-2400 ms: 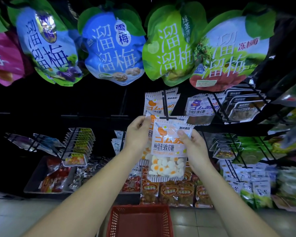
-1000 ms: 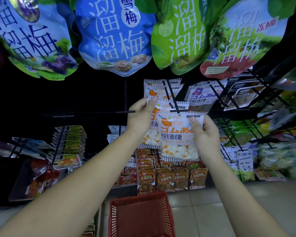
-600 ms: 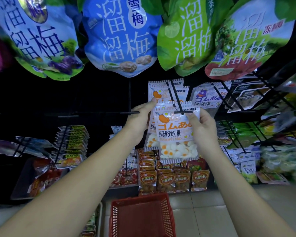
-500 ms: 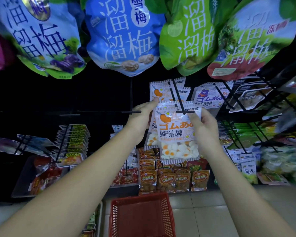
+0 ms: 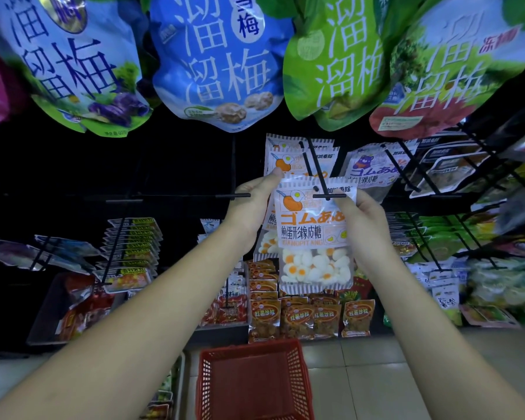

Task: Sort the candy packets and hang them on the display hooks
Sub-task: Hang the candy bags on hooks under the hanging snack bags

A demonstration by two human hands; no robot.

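Note:
A white candy packet [image 5: 314,237] with orange lettering and egg-shaped gummies sits at the centre, its top hole at the tip of a black display hook [image 5: 320,180]. My left hand [image 5: 252,207] pinches the packet's top left corner. My right hand [image 5: 361,219] grips its right edge. Behind it, more packets of the same kind [image 5: 285,156] hang on that hook.
Big blue and green snack bags [image 5: 222,65] hang overhead. An empty hook [image 5: 194,196] juts out to the left. Bear-print packets [image 5: 370,171] hang to the right. Orange packets [image 5: 297,319] line the low shelf. A red basket [image 5: 252,383] stands on the tiled floor below.
Both hands have raised the packet a little and brought its top hole up to the hook's tip. The view has shifted slightly upward.

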